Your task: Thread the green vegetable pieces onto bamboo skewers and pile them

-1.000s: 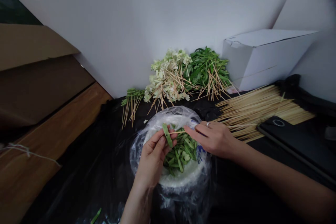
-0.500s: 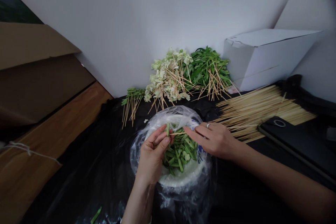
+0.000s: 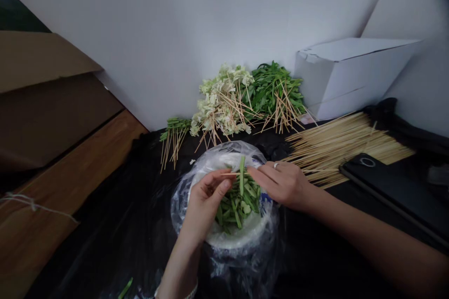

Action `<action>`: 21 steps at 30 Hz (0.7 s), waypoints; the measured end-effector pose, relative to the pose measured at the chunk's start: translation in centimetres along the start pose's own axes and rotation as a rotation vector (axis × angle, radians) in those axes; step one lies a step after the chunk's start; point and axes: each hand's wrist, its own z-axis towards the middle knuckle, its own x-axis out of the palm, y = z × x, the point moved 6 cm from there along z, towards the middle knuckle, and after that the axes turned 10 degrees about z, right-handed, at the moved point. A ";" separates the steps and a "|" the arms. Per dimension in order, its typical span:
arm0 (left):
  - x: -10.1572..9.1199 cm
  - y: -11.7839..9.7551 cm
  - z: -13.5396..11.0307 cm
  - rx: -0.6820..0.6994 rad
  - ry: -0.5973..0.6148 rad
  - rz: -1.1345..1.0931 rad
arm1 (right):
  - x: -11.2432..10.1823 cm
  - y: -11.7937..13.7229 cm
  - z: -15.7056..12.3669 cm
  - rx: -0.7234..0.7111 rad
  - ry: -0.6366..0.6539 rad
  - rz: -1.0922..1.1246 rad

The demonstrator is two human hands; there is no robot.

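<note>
My right hand (image 3: 286, 184) is closed round a thin wooden skewer (image 3: 233, 174) that points left over the bowl. A cut piece of green bean (image 3: 242, 176) is threaded crosswise on it, close to my right fingertips. At the skewer's other end, the thumb and bent fingers of my left hand (image 3: 205, 198) close loosely about the tip; the inner fingers are partly hidden. Beneath both hands stands a white bowl (image 3: 231, 243) with clear plastic over its rim, containing several green bean pieces (image 3: 228, 212).
Skewered green beans (image 3: 177, 126), pale cabbage (image 3: 228, 91) and leafy greens (image 3: 273, 84) rest along the wall. Loose skewers (image 3: 336, 149), a black phone (image 3: 382, 187) and a white box (image 3: 333, 84) lie to the right. A cardboard box (image 3: 45, 98) stands left. Black plastic (image 3: 115, 229) covers the surface.
The green bean piece has moved right along the skewer, from my left fingertips to beside my right fingers. My left hand no longer holds it. The whole view has shifted slightly.
</note>
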 end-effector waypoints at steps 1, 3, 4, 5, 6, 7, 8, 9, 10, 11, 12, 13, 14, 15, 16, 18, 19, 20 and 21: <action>-0.2 -0.2 0.1 0.025 0.015 0.085 | -0.1 -0.3 -0.1 0.018 -0.016 -0.009; -0.3 -0.2 0.1 0.081 0.058 0.273 | -0.1 -0.8 -0.2 0.047 -0.028 -0.014; -0.2 -0.2 0.1 0.118 0.080 0.372 | -0.1 -1.0 -0.2 0.056 -0.027 -0.012; -0.1 -0.3 0.1 0.162 0.097 0.472 | 0.0 -1.0 -0.2 0.059 -0.023 -0.007; 0.1 -0.3 0.1 0.210 0.112 0.569 | 0.1 -1.1 -0.2 0.059 -0.020 -0.003; 0.3 -0.3 0.0 0.257 0.131 0.659 | 0.1 -1.0 -0.2 0.059 -0.021 -0.001; 0.7 -0.3 -0.2 0.297 0.156 0.738 | 0.1 -1.0 -0.2 0.059 -0.022 0.000; 1.0 -0.3 -0.3 0.329 0.182 0.803 | 0.2 -1.0 -0.3 0.059 -0.023 0.003; 1.5 -0.3 -0.4 0.357 0.210 0.856 | 0.2 -1.0 -0.3 0.060 -0.024 0.006; 2.0 -0.3 -0.6 0.384 0.239 0.905 | 0.3 -1.0 -0.3 0.062 -0.021 0.010; 2.6 -0.3 -0.7 0.412 0.263 0.952 | 0.3 -1.0 -0.3 0.065 -0.017 0.013; 3.2 -0.3 -0.8 0.442 0.283 1.000 | 0.3 -1.0 -0.3 0.067 -0.015 0.016; 3.8 -0.3 -0.9 0.472 0.296 1.050 | 0.4 -1.0 -0.3 0.069 -0.014 0.019; 4.3 -0.2 -0.9 0.500 0.305 1.097 | 0.4 -1.0 -0.3 0.069 -0.015 0.021; 4.8 -0.2 -0.9 0.520 0.305 1.138 | 0.3 -1.0 -0.3 0.067 -0.017 0.021; 5.2 -0.1 -0.8 0.534 0.286 1.184 | 0.2 -1.0 -0.3 0.064 -0.025 0.022; 5.2 -0.1 -0.7 0.532 0.276 1.178 | 0.2 -1.0 -0.3 0.063 -0.026 0.021; 5.0 -0.2 -0.6 0.531 0.265 1.145 | 0.1 -1.0 -0.2 0.062 -0.027 0.019; 4.7 -0.3 -0.6 0.529 0.253 1.086 | 0.0 -1.0 -0.2 0.060 -0.028 0.018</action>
